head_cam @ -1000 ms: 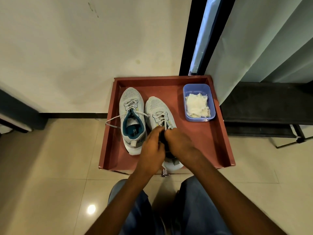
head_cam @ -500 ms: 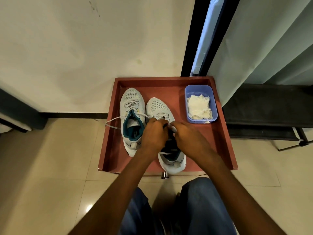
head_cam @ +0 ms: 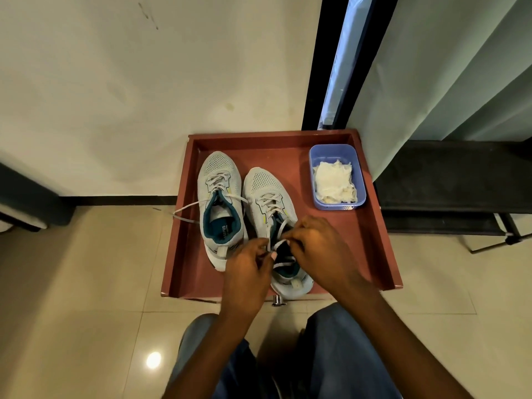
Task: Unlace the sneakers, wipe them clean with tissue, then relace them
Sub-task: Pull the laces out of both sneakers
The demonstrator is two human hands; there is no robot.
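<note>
Two light grey sneakers with teal lining stand side by side in a red-brown tray point(head_cam: 374, 226). The left sneaker point(head_cam: 219, 180) has loose white lace ends trailing over the tray's left edge. Over the opening of the right sneaker point(head_cam: 266, 187), my left hand point(head_cam: 247, 272) and my right hand point(head_cam: 316, 249) each pinch a part of its white lace point(head_cam: 283, 243), which loops between my fingers. A blue tub point(head_cam: 315, 165) at the tray's back right holds crumpled white tissue point(head_cam: 334, 182).
The tray sits low against a cream wall point(head_cam: 144, 96) on a beige tiled floor point(head_cam: 72, 283). A dark frame and pale curtain point(head_cam: 431, 82) rise behind it. A black bench point(head_cam: 449, 182) stands to the right. My knees point(head_cam: 331, 355) are below the tray.
Both hands have pulled back toward the heel of the right sneaker, drawing the lace into a loop between them. The camera shifted slightly.
</note>
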